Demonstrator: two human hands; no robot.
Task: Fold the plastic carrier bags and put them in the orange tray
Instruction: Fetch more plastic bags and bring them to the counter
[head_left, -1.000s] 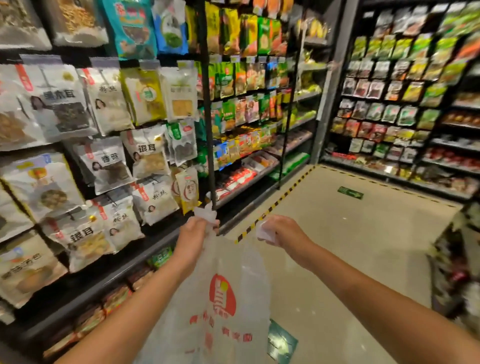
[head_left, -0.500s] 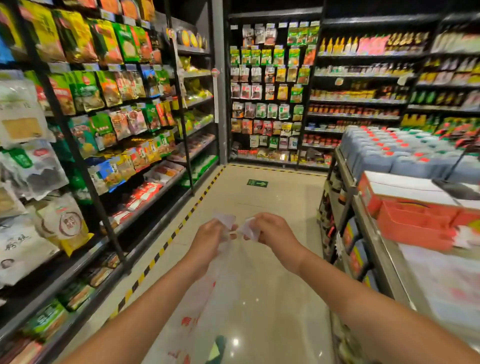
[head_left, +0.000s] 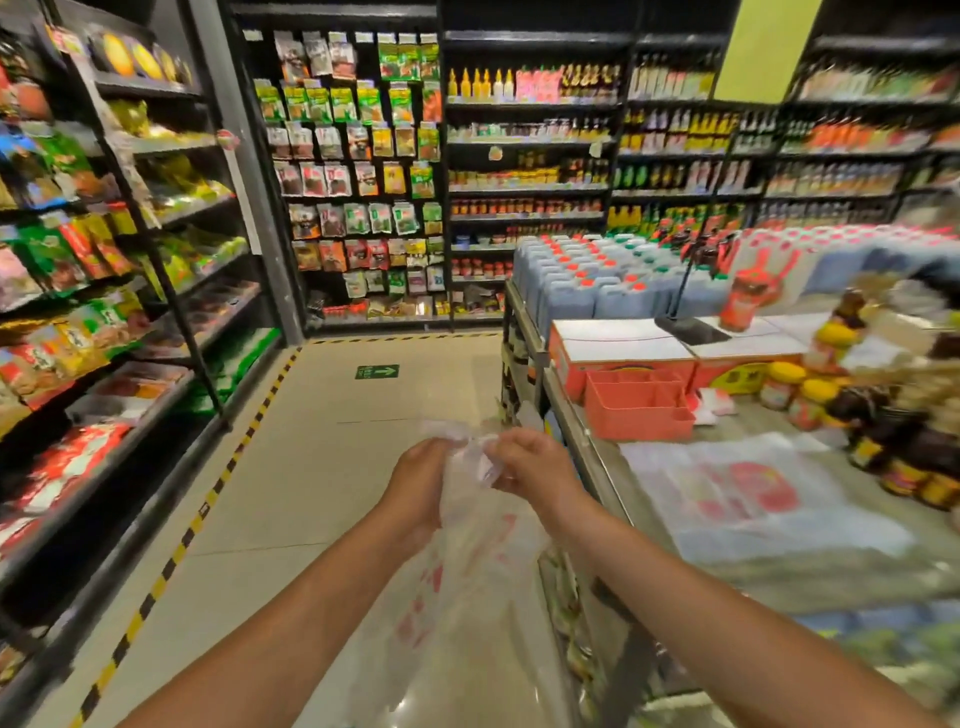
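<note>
A thin white plastic carrier bag (head_left: 462, 582) with red print hangs in front of me over the aisle floor. My left hand (head_left: 415, 478) grips its left handle and my right hand (head_left: 535, 462) pinches its right handle, the two hands nearly touching. On the metal table to my right stands the orange tray (head_left: 639, 410), its inside hidden from here. Several more carrier bags (head_left: 753, 493) lie flat in a pile on that table, nearer to me than the tray.
The metal table's edge (head_left: 587, 447) runs close beside my right hand. Jars and bottles (head_left: 883, 431) crowd the table's right side, orange cartons (head_left: 623, 353) and blue jugs (head_left: 582, 280) stand behind the tray. Stocked shelves (head_left: 104, 312) line the left of the aisle.
My view has swung right from the left shelves to the table. My hands have drawn together, bringing the bag's two handles close to each other.
</note>
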